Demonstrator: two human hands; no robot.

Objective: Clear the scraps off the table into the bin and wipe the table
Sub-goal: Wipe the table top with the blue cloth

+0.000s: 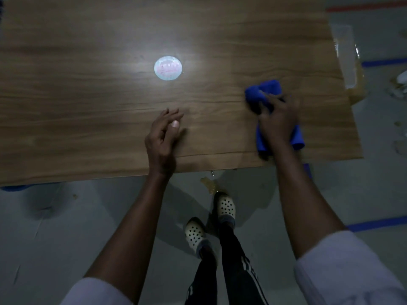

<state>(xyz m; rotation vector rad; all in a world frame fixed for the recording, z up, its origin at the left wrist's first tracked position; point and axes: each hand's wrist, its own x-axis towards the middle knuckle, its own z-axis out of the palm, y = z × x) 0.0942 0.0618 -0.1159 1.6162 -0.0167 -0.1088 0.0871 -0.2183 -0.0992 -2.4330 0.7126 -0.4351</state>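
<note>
A wooden table (88, 119) is seen from above, with the person standing at its near edge. A blue cloth (265, 93) is pressed on the table top near the right end, and it is held by the right hand (278, 119). The fingers of this hand are bent down over the cloth and closed on it; one part of the cloth is bunched in front of the fingers, and another part hangs out under the palm toward the near edge. The left hand (163, 137) is laid on the table near the middle of the near edge, well apart from the cloth. Its fingers are loosely spread and a little curled, and nothing is held in them.

A round white label (168, 68) is seen flat on the table, farther from the person, between the two hands in the left-right direction. A bright light spot is thrown around it.

Some yellowish scraps (209, 184) are seen on the grey floor (66, 227), just below the near edge of the table, beside the white shoes (225, 206).
</note>
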